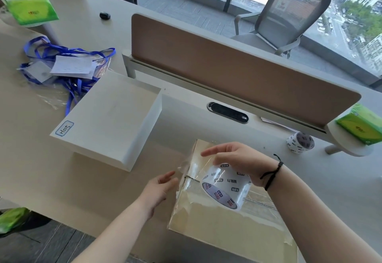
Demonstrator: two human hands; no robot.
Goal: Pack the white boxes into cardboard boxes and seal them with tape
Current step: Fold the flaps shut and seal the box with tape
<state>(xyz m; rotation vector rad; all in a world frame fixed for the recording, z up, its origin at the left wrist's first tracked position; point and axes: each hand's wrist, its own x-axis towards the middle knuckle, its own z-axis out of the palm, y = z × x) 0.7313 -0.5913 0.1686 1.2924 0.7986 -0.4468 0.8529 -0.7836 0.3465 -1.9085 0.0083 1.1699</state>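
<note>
Cardboard box [223, 225] lies under right hand [237, 159] holding tape roll [226, 186].

- Flat white rectangular box [107, 121], closed, blue-bordered handwritten label at its near-left corner, resting left of centre on the tabletop.
- Brown cardboard box [223, 223], flaps shut, glossy clear tape across its top, near the front edge.
- Printed white roll of clear tape [226, 186], tilted above the cardboard box, strip stretched leftward.
- Second printed tape roll [300, 142] lying farther right.
</note>
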